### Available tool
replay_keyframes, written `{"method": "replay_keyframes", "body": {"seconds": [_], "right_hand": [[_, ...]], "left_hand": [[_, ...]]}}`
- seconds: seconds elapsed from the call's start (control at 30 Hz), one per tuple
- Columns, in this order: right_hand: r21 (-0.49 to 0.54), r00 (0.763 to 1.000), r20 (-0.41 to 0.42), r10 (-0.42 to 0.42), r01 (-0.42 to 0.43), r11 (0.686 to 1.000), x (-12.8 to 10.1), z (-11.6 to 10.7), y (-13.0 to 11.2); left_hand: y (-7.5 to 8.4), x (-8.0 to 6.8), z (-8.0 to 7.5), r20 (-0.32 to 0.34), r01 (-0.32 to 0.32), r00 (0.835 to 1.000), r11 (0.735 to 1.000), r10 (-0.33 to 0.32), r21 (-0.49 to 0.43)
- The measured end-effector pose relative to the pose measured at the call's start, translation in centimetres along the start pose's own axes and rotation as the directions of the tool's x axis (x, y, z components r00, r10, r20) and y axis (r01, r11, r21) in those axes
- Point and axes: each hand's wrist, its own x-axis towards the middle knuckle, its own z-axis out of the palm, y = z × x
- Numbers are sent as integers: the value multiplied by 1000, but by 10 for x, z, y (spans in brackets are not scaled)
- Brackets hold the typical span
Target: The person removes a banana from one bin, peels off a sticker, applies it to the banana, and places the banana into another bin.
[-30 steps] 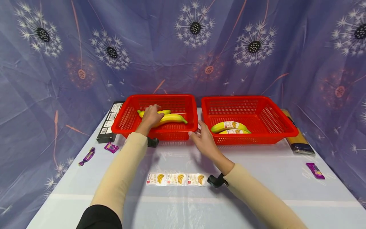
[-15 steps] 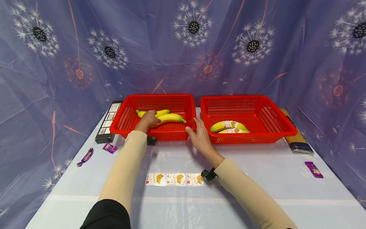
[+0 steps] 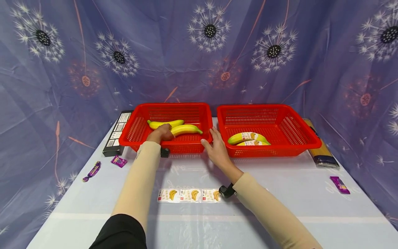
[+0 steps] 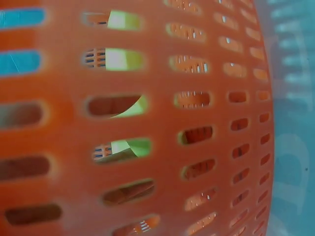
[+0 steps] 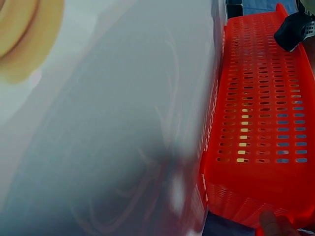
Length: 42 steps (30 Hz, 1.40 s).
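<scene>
In the head view my left hand (image 3: 161, 133) reaches into the left red basket (image 3: 186, 148), fingers curled about the left end of the front yellow banana (image 3: 187, 129). Behind it lies another banana (image 3: 166, 123). Seen from the left wrist, the basket's slotted wall (image 4: 162, 123) hides most of that hand. My right hand (image 3: 218, 148) rests at the same basket's front right corner, its fingers fairly straight along the side and thumb at the front. In the right wrist view only fingertips (image 5: 273, 223) show against the red corner.
The right red basket (image 3: 267, 151) holds two bananas (image 3: 248, 137) with labels. A strip of banana labels (image 3: 190, 195) lies in front. Purple candies (image 3: 119, 161) lie at both sides. A black box (image 3: 116, 138) and a pasta-like pack (image 3: 324, 155) flank the baskets.
My left hand has lowered from above the bananas to the front banana's left end. The right hand has settled closer against the basket's corner. The view has shifted slightly.
</scene>
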Motion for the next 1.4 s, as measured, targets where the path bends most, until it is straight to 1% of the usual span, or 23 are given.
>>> {"method": "replay_keyframes", "body": {"seconds": [0.07, 0.13, 0.23, 0.3, 0.4, 0.47, 0.67, 0.77, 0.83, 0.93, 1.03, 1.07, 1.1, 1.2, 1.33, 1.4], "right_hand": [[-7, 1000, 0, 2, -2, 1000, 0, 0, 0], [-13, 1000, 0, 3, -3, 1000, -1, 0, 0], [-16, 1000, 0, 2, -2, 1000, -1, 0, 0], [-13, 1000, -1, 2, -2, 1000, -1, 0, 0], [-11, 1000, -3, 0, 0, 1000, -1, 0, 0], [-12, 1000, -5, -2, 2, 1000, 0, 0, 1], [-17, 1000, -3, 0, 0, 1000, 0, 0, 1], [-11, 1000, -2, 6, -6, 1000, 0, 0, 0], [-6, 1000, 0, 8, -8, 1000, 0, 0, 0], [-2, 1000, 2, 7, -7, 1000, 0, 0, 0], [-2, 1000, 4, 2, -2, 1000, 0, 0, 1], [-1, 1000, 6, 1, -1, 1000, 0, 0, 1], [2, 1000, 9, 1, -2, 1000, 0, 0, 2], [12, 1000, 21, 9, -9, 1000, 1, 0, 2], [22, 1000, 25, 14, -14, 1000, 1, 0, 3], [27, 1000, 23, 13, -14, 1000, 1, 0, 3]], "left_hand": [[0, 0, 1, -6, -4, 1000, 1000, 4, 16], [0, 0, 1, -27, -5, 1000, 999, 7, 50], [1, -1, 1, -86, 1, 996, 995, 7, 98], [1, -2, 1, -133, 6, 991, 995, 7, 101], [2, -4, 1, -204, 6, 979, 997, 10, 81], [3, -5, 1, -239, -2, 971, 997, 20, 74], [7, -11, -3, -321, -34, 945, 995, 61, 89], [9, -19, -7, -359, -47, 931, 997, 67, 64], [9, -25, -11, -383, -54, 922, 998, 59, 24], [9, -38, -15, -418, -75, 908, 994, 36, -78], [8, -55, -17, -461, -116, 887, 977, 21, -179], [8, -61, -17, -474, -131, 880, 971, 21, -200], [7, -67, -16, -490, -149, 871, 965, 25, -216], [5, -87, -12, -518, -190, 855, 946, 28, -262], [0, -113, 0, -542, -234, 840, 928, 43, -290], [-2, -125, 8, -549, -255, 834, 924, 61, -284]]}}
